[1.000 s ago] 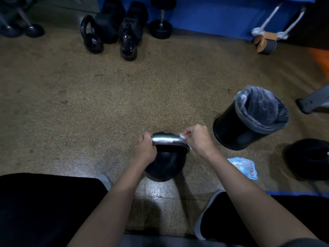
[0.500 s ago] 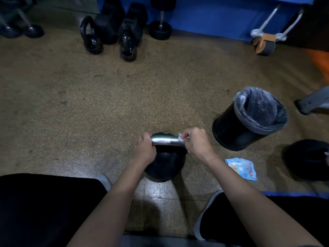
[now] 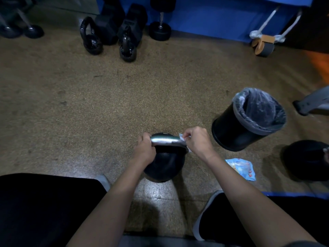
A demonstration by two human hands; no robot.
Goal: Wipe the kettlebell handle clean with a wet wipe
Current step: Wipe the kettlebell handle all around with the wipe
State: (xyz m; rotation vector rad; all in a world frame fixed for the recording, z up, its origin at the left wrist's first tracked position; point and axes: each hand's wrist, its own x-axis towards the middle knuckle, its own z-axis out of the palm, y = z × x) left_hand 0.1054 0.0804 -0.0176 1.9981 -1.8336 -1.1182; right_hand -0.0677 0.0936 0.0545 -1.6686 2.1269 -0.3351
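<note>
**Item: kettlebell**, black, on speckled floor directly in front of the person, betw. their knees. Steel handle runs left-right across the top, bare and shiny in the middle.

**L hand**: fingers curled round the left end of the handle, knuckles up, forearm reaching in from lower left. Firm grip.

**R hand**: at the right end of the handle, fingers curled over a white wet wipe and pinching it against the metal. A corner of the wipe sticks out above the fingers; another bit shows below the wrist side.

**Nearby:** black bin w/ grey liner, just right of the R hand, apart from it. Blue wipe packet flat on the floor under the R forearm's outer side.

**Change vs 0.5 s ago:** L grip same spot. R hand at the same end, shifted only slightly; same bare length of handle showing. Kettlebell, bin, packet unmoved.
</note>
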